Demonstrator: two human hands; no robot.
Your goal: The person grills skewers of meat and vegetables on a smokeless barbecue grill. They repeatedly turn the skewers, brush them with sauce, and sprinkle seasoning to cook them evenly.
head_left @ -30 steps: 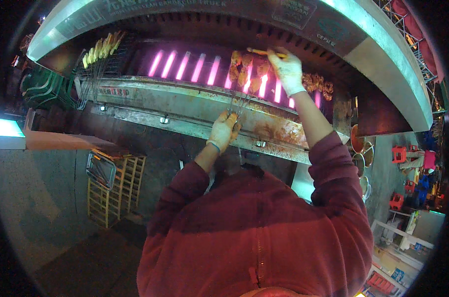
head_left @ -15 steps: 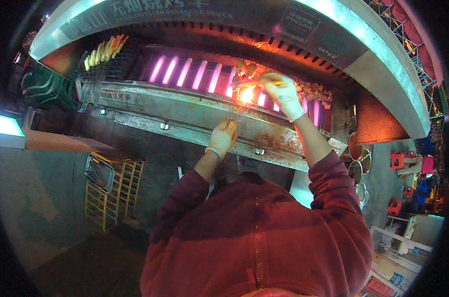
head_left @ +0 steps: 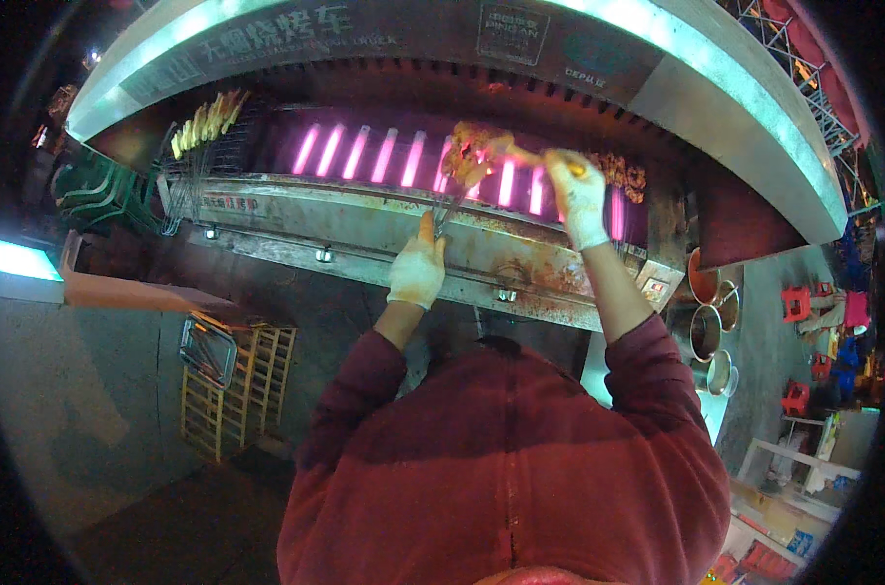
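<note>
Gloved in white, my left hand (head_left: pixel 418 268) is closed around the lower ends of several thin metal skewers (head_left: pixel 447 207) at the grill's front edge. Browned meat (head_left: pixel 465 151) on those skewers lies above the glowing tubes. My right hand (head_left: pixel 579 200), also in a white glove, grips what looks like a basting brush (head_left: pixel 526 155); its pale end reaches left to the meat and is blurred. More browned skewered food (head_left: pixel 626 177) lies on the grill beyond the right hand, partly hidden by it.
The long metal grill (head_left: pixel 364 217) has pink-glowing tubes (head_left: pixel 384 156) under a curved hood (head_left: pixel 637 49). Pale green skewered food (head_left: pixel 208 125) rests at its left end. Round metal pots (head_left: pixel 706 331) stand at the right. A yellow slatted rack (head_left: pixel 230 405) is at lower left.
The bright flame under the skewers has died away. The meat is now held farther left, with my left hand slightly lower and left. My right hand stays near the same place, still gripping the brush.
</note>
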